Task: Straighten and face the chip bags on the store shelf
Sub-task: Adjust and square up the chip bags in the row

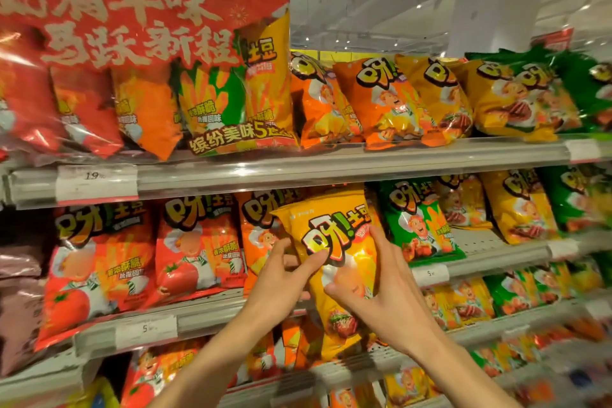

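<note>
A yellow chip bag (334,235) is held out in front of the middle shelf (212,311), tilted slightly left, its face toward me. My left hand (281,278) pinches its left edge, thumb on the front. My right hand (381,288) grips its right side, thumb on the front and fingers along the edge. Behind it stands an orange chip bag (261,232). Red tomato bags (198,248) fill the shelf to the left, a green bag (417,222) and yellow bags (520,205) stand to the right.
The top shelf (331,159) carries a large red multipack (126,53) at the left and leaning orange, yellow and green bags (390,103) to the right. Price tags (96,184) sit on the shelf rails. Lower shelves (347,371) hold more bags.
</note>
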### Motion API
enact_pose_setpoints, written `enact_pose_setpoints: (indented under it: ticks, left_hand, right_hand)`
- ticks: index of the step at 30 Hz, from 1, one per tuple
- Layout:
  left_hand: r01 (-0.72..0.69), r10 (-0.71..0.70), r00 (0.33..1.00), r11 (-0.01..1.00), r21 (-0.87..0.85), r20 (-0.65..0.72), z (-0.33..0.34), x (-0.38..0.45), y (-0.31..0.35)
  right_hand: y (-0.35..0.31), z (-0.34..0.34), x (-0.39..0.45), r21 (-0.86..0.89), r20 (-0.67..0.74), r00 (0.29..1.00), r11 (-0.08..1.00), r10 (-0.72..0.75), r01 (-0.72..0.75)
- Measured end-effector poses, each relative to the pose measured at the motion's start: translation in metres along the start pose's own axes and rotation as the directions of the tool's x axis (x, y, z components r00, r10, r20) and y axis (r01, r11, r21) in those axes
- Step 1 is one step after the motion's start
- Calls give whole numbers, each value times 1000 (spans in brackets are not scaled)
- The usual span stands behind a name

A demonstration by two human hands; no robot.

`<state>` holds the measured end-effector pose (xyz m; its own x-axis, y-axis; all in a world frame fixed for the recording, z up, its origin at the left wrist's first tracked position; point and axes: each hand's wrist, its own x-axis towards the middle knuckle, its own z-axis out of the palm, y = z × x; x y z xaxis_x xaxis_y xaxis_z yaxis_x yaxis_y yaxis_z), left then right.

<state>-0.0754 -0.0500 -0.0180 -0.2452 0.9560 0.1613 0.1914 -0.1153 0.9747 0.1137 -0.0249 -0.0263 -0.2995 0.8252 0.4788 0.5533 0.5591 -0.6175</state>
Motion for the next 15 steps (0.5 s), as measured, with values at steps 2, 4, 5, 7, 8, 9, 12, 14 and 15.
enact_pose_setpoints:
  ticks: [2, 4, 5, 7, 8, 9, 12, 14, 15]
  left_hand:
    - [-5, 5, 1000, 1000, -29, -20, 9, -5, -1]
    - [-16, 14, 1000, 999, -51, -27, 21, -10, 0]
    - [-14, 11, 999, 997, -71, -34, 28, -12, 2]
    - [-8, 3, 998, 996, -90, -59, 44, -14, 4]
    - [-16, 10, 997, 997, -72, -76, 55, -16, 7]
    - [-31, 26, 995, 998, -51, -93, 66, -17, 11]
    - [-48, 45, 990, 999, -22, -137, 111, -15, 16]
    - [-39, 38, 987, 999, -5, -155, 144, -13, 19]
    - [-30, 29, 988, 1000, -3, -153, 161, -12, 21]
  right_hand:
    - [4, -4, -5, -2, 6, 1000, 1000, -5, 5]
    - [11, -11, -8, 4, 7, 1000, 1000, -14, 14]
    - [15, -17, -10, 13, 10, 1000, 1000, -18, 18]
    - [25, -28, -12, 27, 25, 999, 999, -20, 19]
    - [32, -36, -13, 29, 32, 999, 999, -24, 23]
    - [39, -45, -14, 33, 39, 999, 999, -29, 28]
    - [72, -77, -15, 41, 51, 998, 998, -43, 41]
    - [97, -100, -14, 49, 51, 997, 998, -53, 50]
    - [109, -111, -15, 55, 49, 998, 997, -48, 46]
